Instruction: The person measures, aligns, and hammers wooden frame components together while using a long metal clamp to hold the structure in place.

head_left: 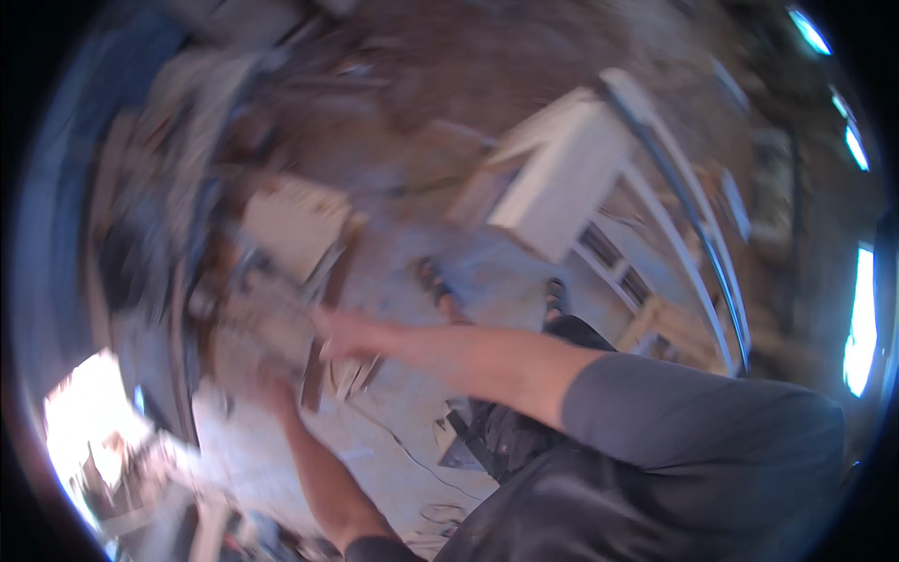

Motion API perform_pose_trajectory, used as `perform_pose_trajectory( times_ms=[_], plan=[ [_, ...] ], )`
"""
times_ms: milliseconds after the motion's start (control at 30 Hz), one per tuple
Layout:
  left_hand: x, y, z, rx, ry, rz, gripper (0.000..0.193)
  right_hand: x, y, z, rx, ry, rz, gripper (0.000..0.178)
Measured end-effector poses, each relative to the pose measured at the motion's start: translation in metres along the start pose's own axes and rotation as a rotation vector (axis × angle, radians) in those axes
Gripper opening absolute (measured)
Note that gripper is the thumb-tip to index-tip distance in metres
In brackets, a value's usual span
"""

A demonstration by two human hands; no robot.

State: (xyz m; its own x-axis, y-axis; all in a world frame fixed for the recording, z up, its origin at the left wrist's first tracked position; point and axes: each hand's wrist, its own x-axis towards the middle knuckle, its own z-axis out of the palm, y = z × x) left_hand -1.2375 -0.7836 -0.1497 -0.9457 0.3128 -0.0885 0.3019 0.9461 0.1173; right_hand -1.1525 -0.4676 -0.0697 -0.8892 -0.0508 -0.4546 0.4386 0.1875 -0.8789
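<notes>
Both my arms reach toward a cluttered work surface on the left, and the picture is smeared by motion. My right hand (358, 335) stretches out over the edge of that surface, its fingers apart, with nothing visible in them. Lower and further left, my left hand (272, 382) is at the near part of the surface; its fingers are too blurred to read. Just beyond the hands lies a pale, flat, box-like block or board (295, 225). Brown wooden strips (314, 370) run along the surface's edge beside my right hand.
A white box-like piece (560, 178) stands at the far right, near long curved pale strips (693, 215). Below them is a light wooden frame (670, 332). A thin cable (405, 450) crosses the pale floor (403, 253). My feet in sandals (432, 278) stand there.
</notes>
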Motion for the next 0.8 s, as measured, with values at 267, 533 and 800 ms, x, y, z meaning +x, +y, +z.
perform_pose_trajectory(
  times_ms=[267, 533, 800],
  plan=[
    [-0.001, 0.059, -0.050, -0.245, 0.098, -0.361, 0.047, -0.097, 0.061, -0.038, -0.202, -0.176, 0.088, 0.028],
    [-0.107, 0.375, -0.147, -0.803, -0.544, 0.120, 0.059, -0.220, 0.058, -0.121, 0.617, 0.148, 0.234, 0.031],
    [-0.210, 0.526, -0.150, -0.387, -0.693, 0.487, 0.045, -0.396, 0.120, -0.177, 1.020, 0.436, 0.154, 0.019]
  ],
)
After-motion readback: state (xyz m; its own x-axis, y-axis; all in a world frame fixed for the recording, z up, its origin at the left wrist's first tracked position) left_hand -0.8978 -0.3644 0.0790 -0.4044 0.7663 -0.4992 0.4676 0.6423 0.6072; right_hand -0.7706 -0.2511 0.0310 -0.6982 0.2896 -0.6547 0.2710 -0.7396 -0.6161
